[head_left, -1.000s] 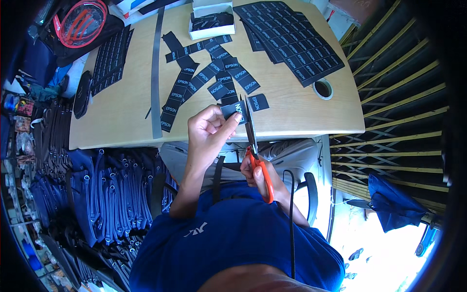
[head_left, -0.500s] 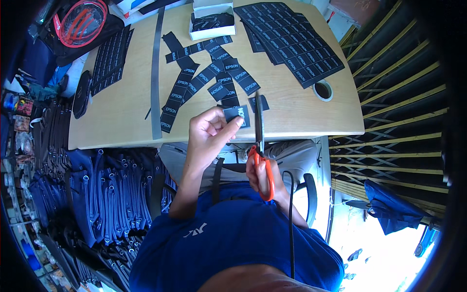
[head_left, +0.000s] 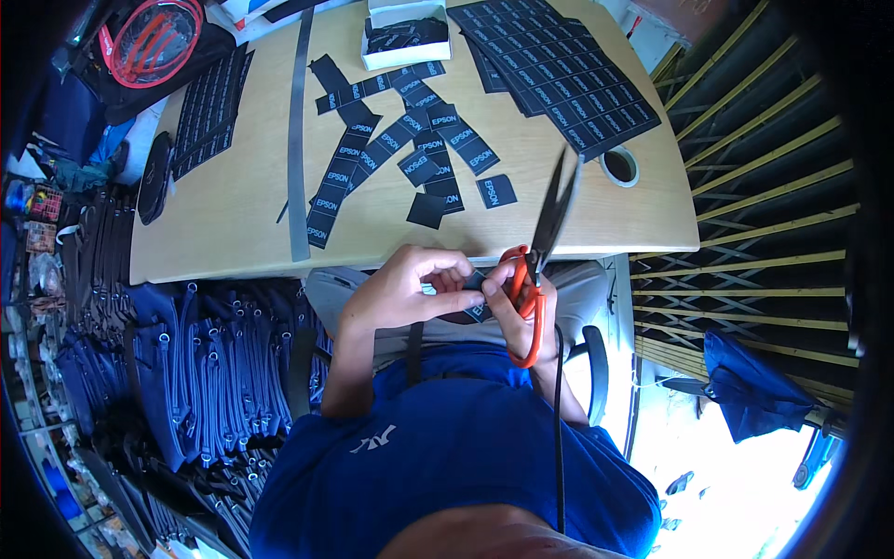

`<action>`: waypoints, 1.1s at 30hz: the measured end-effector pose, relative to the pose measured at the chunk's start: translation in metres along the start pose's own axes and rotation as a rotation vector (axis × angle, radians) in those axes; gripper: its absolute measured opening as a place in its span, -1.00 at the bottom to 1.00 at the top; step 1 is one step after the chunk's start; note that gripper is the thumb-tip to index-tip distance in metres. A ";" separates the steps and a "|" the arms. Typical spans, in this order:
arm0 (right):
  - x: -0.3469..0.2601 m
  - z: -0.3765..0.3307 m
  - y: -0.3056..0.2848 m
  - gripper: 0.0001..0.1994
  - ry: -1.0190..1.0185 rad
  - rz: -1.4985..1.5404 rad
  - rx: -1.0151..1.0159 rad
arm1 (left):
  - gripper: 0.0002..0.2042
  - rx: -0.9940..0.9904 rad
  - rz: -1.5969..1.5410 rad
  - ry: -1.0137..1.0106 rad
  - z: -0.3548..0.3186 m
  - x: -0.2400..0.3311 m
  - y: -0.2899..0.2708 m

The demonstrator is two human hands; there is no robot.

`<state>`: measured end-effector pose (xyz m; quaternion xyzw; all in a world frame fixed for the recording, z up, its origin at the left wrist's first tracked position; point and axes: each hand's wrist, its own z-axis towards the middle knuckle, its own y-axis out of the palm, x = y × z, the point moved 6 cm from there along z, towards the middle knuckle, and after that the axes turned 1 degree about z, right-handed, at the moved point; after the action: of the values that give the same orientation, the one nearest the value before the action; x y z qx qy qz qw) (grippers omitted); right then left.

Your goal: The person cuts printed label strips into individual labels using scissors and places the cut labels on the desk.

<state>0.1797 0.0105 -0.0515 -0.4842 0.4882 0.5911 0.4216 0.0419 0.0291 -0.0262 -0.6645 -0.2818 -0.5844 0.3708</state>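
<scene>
Just in front of the table edge, my left hand [head_left: 405, 291] pinches a small black printed label [head_left: 477, 311] between thumb and fingers. The fingertips of my right hand [head_left: 523, 312] touch the label's other side. That same hand holds scissors [head_left: 556, 212] with orange handles; their blades point up and away over the table, slightly apart. On the tabletop beyond lie strips of black labels [head_left: 340, 182], overlapping one another. A single cut label [head_left: 497, 191] lies to the right of them, and a plain dark square piece [head_left: 426, 211] lies nearer to my left hand.
Large black label sheets [head_left: 568, 79] lie at the back right, beside a round hole [head_left: 618, 168] in the table. A white box [head_left: 407, 56] holds black pieces. A long grey strip [head_left: 298, 149] crosses the left side, near more sheets [head_left: 209, 116]. A folding metal gate [head_left: 764, 214] stands right.
Both hands have come together nearer to my body, the left with the label. The scissors have swung to the right and their blades have parted a little. The plain square piece now shows on the table.
</scene>
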 end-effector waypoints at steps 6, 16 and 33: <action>-0.001 -0.001 0.002 -0.93 -0.027 0.237 0.169 | -0.81 0.120 -0.164 -0.039 -0.005 -0.011 0.005; 0.018 0.000 0.000 -0.92 0.011 0.222 0.190 | -0.91 0.415 -0.310 -0.080 -0.002 -0.011 -0.005; 0.016 -0.009 -0.039 -0.90 -0.047 0.207 0.300 | -0.62 0.556 0.957 0.133 0.072 0.006 -0.007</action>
<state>0.2162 0.0084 -0.0739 -0.3491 0.6082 0.5631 0.4373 0.0776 0.0918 -0.0220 -0.5572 -0.0684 -0.2951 0.7731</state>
